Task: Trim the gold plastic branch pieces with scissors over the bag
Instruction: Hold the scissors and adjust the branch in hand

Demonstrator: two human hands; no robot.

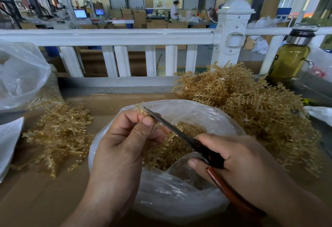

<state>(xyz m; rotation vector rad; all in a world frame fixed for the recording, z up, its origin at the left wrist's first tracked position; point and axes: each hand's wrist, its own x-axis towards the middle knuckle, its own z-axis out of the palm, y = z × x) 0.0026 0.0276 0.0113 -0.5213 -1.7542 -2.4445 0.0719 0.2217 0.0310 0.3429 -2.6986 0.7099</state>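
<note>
The gold branch piece [141, 109] is held above the far-left rim of the bag [206, 106]. The left hand [124, 137] pinches it between thumb and curled fingers, so only a short free end pokes up past the fingertips, pointing away from the person. The scissors [168, 124] lie on a diagonal across the bag's mouth, from the near right up to the far left, and their tip meets that free end just beyond the thumb. The blades read as one thin line, so I cannot tell whether any gap is left between them. The right hand [242, 156] wraps the dark handles over the near-right side of the bag. The cut seems to depend on the blades crossing the stub so close to the fingertips, and an offcut there may drop near the rim, not the middle. Cut bits [181, 146] fill the bag. An untrimmed heap [251, 104] lies right of the bag and a smaller pile [59, 131] lies left of it, both on the counter [45, 199].
</note>
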